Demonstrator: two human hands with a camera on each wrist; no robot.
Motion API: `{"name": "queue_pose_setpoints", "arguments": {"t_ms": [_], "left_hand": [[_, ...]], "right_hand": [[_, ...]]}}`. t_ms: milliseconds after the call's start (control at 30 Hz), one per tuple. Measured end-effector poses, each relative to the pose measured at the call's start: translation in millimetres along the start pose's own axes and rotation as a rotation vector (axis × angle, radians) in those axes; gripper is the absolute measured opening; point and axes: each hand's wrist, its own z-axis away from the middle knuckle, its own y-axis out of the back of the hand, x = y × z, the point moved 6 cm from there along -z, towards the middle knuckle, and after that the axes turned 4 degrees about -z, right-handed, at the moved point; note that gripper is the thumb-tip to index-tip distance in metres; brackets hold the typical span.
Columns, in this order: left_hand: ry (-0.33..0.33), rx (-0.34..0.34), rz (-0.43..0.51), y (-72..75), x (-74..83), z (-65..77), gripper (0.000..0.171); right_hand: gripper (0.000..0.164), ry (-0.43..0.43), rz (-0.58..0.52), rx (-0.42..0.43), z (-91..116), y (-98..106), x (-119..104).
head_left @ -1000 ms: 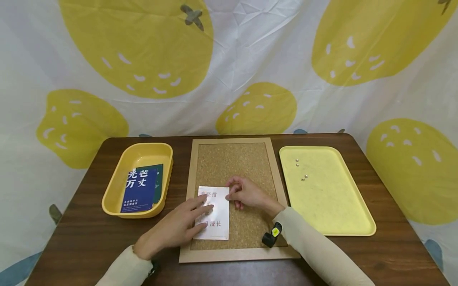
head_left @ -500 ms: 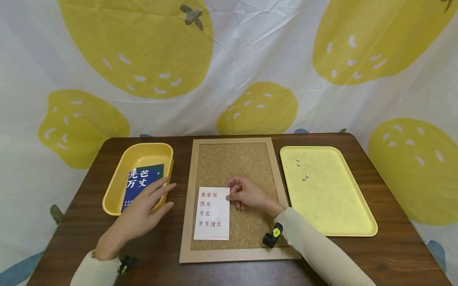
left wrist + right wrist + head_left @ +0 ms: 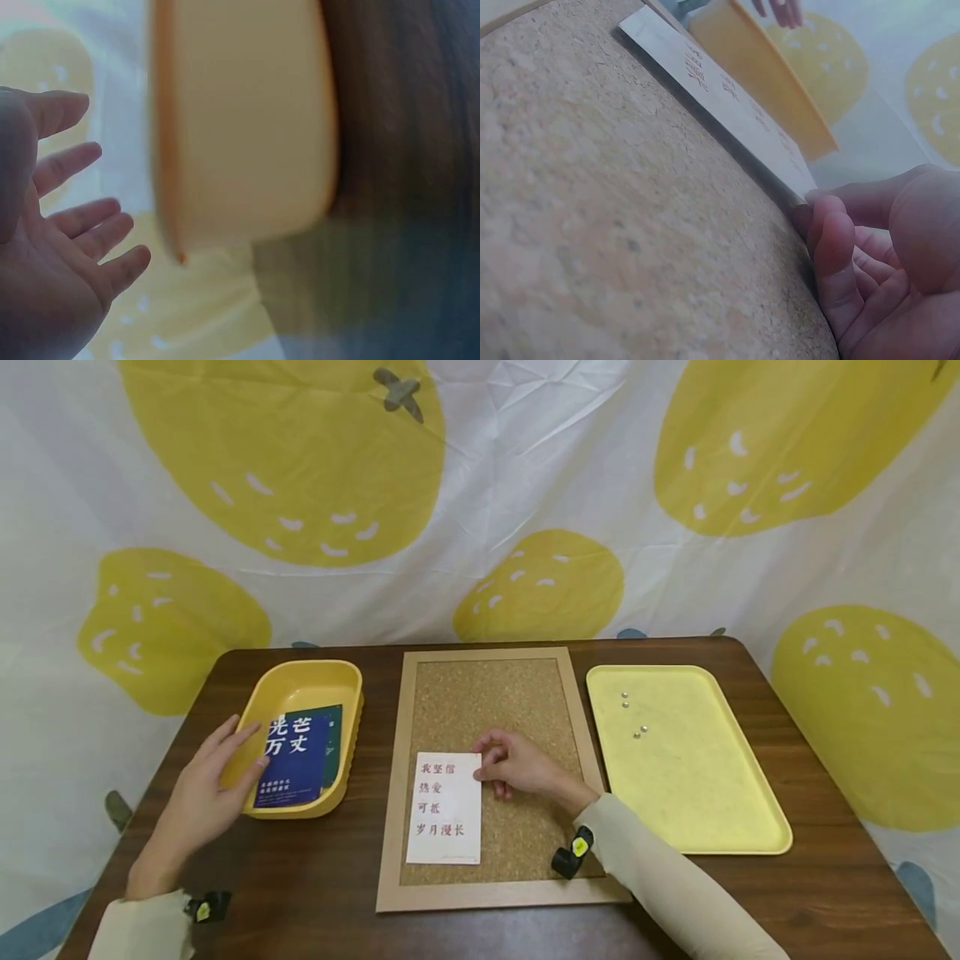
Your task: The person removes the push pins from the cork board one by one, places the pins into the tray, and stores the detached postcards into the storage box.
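My right hand (image 3: pixel 521 767) pinches the upper right corner of a white card (image 3: pixel 448 814) printed with red Chinese characters. The card lies over the lower left part of a framed cork board (image 3: pixel 495 702); in the right wrist view, thumb and forefinger meet at the corner of the card (image 3: pixel 727 97). On the left, my left hand (image 3: pixel 204 789) hovers with spread fingers at the left rim of a yellow plastic basket (image 3: pixel 303 693). Inside it a blue card (image 3: pixel 292 777) with white characters overlaps a green card (image 3: pixel 333 747). The left wrist view has the hand (image 3: pixel 60 247) beside the blurred basket.
Right of the board lies a pale yellow tray (image 3: pixel 697 777) with several small metallic pins (image 3: pixel 637 736) near its left side. All stand on a dark wooden table (image 3: pixel 322 893). Behind hangs a white cloth (image 3: pixel 525 485) with yellow fruit prints.
My left hand has lifted off the white card and swung left, passing over the basket to its left rim. The right hand keeps its place at the card's corner.
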Motion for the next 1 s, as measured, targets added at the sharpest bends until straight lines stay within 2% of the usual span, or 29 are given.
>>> {"name": "queue_pose_setpoints", "arguments": {"t_ms": [133, 267, 467, 633, 867, 1000], "left_hand": [[0.03, 0.022, 0.022, -1.6, -16.6, 1.9, 0.048], [0.064, -0.009, 0.04, -5.4, -27.6, 2.6, 0.053], [0.155, -0.107, 0.042, -15.2, -43.6, 5.2, 0.063], [0.233, -0.164, 0.053, -22.2, -54.1, 7.6, 0.07], [0.435, -0.34, 0.08, -36.1, -70.5, 13.4, 0.084], [0.488, -0.387, 0.096, -40.3, -75.0, 13.4, 0.089]], "right_hand": [[0.031, 0.001, -0.001, -0.009, -1, -1, 0], [0.03, -0.005, -0.001, -0.013, -1, -1, 0], [0.03, -0.008, 0.003, -0.012, 0, 0, 0], [0.03, -0.005, 0.005, -0.008, 0, 0, 1], [0.031, -0.007, 0.009, -0.007, 0, -1, -1], [0.031, -0.011, 0.008, -0.004, 1, -1, -1]]}}
